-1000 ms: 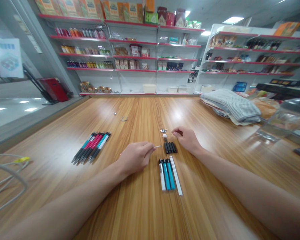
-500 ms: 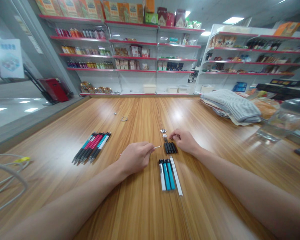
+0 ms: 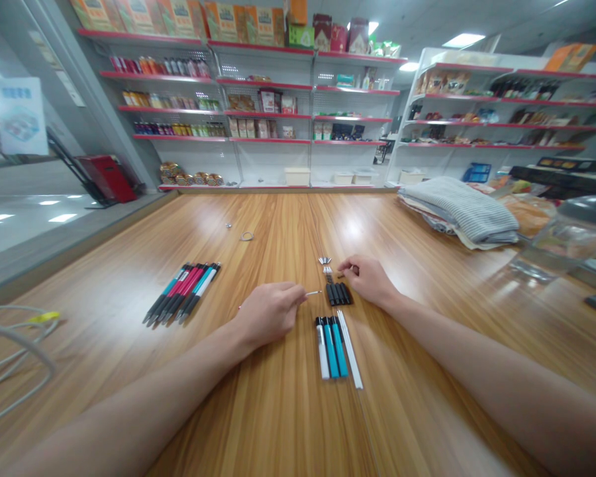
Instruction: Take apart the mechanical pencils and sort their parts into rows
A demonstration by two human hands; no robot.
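Note:
My left hand (image 3: pixel 271 310) rests on the wooden table (image 3: pixel 278 411), fingers pinched on a thin white pen refill (image 3: pixel 312 293) whose tip points right. My right hand (image 3: pixel 367 278) lies just right of a row of black pen grips (image 3: pixel 338 293), thumb and forefinger pinched on a tiny part I cannot make out. Small silver springs or tips (image 3: pixel 325 264) lie just beyond the black grips. Below them lie white and teal pen barrels (image 3: pixel 330 344) with a loose white refill (image 3: pixel 350 348) beside them. A bundle of assembled pens (image 3: pixel 183 291) in teal, red and black lies to the left.
A folded grey striped cloth (image 3: pixel 459 212) lies at the far right, with a clear container (image 3: pixel 566 238) nearer. A small ring (image 3: pixel 247 236) sits mid-table. White cables (image 3: pixel 10 351) curl at the left edge. Shop shelves (image 3: pixel 278 99) stand behind.
My right hand has slid slightly left and nearer the black grips and silver parts. My left hand has stayed put with the refill.

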